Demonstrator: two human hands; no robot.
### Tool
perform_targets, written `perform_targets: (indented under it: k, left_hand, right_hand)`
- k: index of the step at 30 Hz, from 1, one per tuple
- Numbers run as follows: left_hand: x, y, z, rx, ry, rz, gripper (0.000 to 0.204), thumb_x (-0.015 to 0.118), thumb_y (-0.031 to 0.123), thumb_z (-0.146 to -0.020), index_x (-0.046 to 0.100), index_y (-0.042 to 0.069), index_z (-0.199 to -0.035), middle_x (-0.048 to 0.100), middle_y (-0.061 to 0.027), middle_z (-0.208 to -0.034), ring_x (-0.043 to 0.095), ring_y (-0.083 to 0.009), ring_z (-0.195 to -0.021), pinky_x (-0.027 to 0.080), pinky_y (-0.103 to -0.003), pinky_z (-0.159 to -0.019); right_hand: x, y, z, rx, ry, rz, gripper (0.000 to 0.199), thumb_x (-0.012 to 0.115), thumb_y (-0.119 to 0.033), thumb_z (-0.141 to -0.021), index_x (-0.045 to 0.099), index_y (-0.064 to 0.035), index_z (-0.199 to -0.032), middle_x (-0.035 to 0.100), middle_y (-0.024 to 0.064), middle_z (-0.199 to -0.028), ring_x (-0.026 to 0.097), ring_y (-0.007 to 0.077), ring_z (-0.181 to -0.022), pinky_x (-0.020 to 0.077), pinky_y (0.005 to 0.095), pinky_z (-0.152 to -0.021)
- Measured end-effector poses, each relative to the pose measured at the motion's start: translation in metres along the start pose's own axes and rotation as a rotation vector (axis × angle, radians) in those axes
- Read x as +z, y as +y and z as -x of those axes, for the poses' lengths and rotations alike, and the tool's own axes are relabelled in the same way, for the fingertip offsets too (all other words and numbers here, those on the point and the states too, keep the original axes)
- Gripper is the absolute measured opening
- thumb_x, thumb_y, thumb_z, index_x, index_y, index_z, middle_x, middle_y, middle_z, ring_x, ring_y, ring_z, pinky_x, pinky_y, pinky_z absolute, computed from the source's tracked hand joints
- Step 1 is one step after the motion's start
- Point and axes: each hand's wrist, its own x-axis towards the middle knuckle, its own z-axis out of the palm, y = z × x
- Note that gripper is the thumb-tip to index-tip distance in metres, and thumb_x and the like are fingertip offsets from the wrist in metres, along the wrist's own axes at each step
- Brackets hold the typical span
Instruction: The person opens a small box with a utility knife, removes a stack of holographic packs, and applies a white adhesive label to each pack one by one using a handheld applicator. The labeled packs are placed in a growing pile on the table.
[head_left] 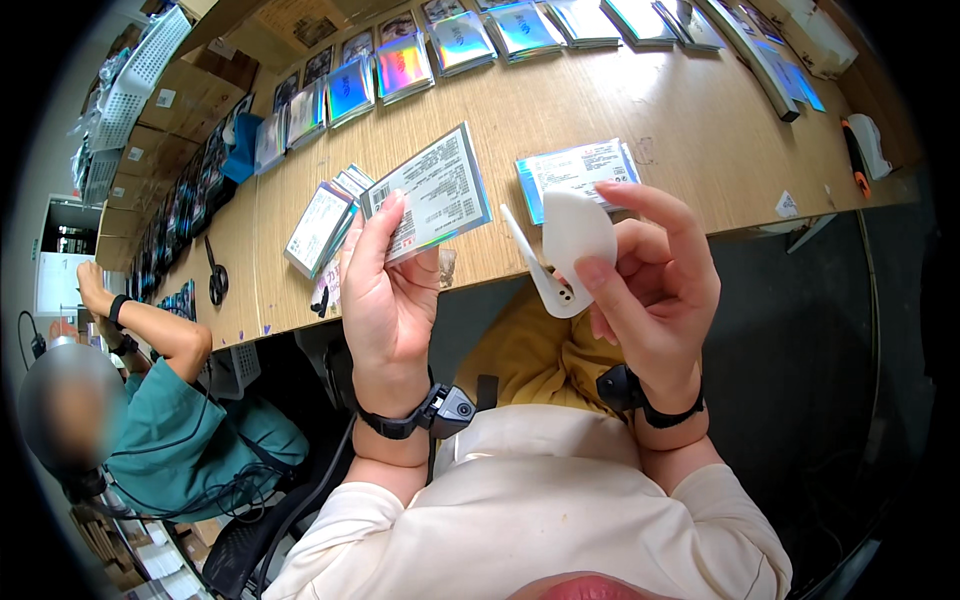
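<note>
My left hand is closed around the lower edge of a thin flat printed packet, its thumb on the face. The packet has a barcode, small text and a shiny rainbow edge, and it tilts above the table. In my right hand is a white hinged plastic tool with two arms spread in a V; its exact kind I cannot tell. Thumb and fingers grip its broad arm. Behind the tool lies a stack of similar packets. Another pile of packets rests just left of my left hand.
Along the table's far side runs a row of shiny packet stacks. Black scissors lie at left, an orange-black cutter at right. A person in a teal shirt sits at left near cardboard boxes and a white basket.
</note>
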Motion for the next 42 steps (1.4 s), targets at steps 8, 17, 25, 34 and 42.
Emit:
perform_targets:
  k: [8,17,25,34,42]
  left_hand:
    - [-0.004,-0.002,0.000,0.034,-0.010,0.069,0.024,0.055,0.001,-0.090,0.052,-0.009,-0.112,0.064,-0.0204,-0.108,0.067,-0.0251,-0.095,0.062,-0.030,-0.076]
    - [-0.002,-0.001,0.000,0.072,-0.055,0.011,0.021,0.055,0.003,-0.091,0.053,-0.005,-0.110,0.064,-0.0181,-0.105,0.067,-0.0232,-0.093,0.061,-0.032,-0.076]
    - [0.001,0.002,0.004,0.375,-0.156,-0.305,0.024,0.058,0.004,-0.091,0.049,-0.002,-0.112,0.065,-0.0164,-0.102,0.068,-0.0238,-0.088,0.062,-0.037,-0.070]
    - [0.000,0.000,0.011,0.291,-0.169,-0.312,0.023,0.060,0.004,-0.090,0.051,-0.001,-0.111,0.065,-0.0170,-0.101,0.069,-0.0236,-0.087,0.062,-0.036,-0.068]
    - [-0.005,-0.001,0.010,0.413,-0.228,-0.310,0.019,0.055,0.003,-0.092,0.052,-0.004,-0.110,0.064,-0.0186,-0.105,0.068,-0.0243,-0.090,0.062,-0.035,-0.073]
  right_hand:
    - [0.000,0.005,0.001,-0.026,-0.052,0.046,0.036,0.061,0.009,-0.084,0.055,-0.0005,-0.118,0.061,0.0001,-0.069,0.051,-0.0011,-0.052,0.0340,0.0146,-0.044]
    - [0.001,0.006,-0.002,-0.018,-0.031,0.073,0.036,0.061,0.009,-0.084,0.055,-0.0013,-0.118,0.061,0.0002,-0.068,0.050,-0.0010,-0.051,0.0327,0.0144,-0.043]
    - [-0.002,0.008,-0.004,-0.027,-0.004,0.137,0.034,0.060,0.007,-0.086,0.057,-0.0007,-0.119,0.064,0.0039,-0.075,0.050,-0.0009,-0.051,0.0324,0.0139,-0.042]
    - [-0.002,0.002,-0.002,0.061,0.025,-0.003,0.032,0.059,0.005,-0.088,0.058,0.0007,-0.119,0.064,0.0034,-0.075,0.049,-0.0010,-0.051,0.0332,0.0139,-0.041]
    - [0.001,0.008,-0.001,-0.104,0.047,0.238,0.033,0.063,0.008,-0.084,0.060,-0.0002,-0.116,0.062,0.0019,-0.072,0.052,0.0002,-0.052,0.0366,0.0144,-0.043]
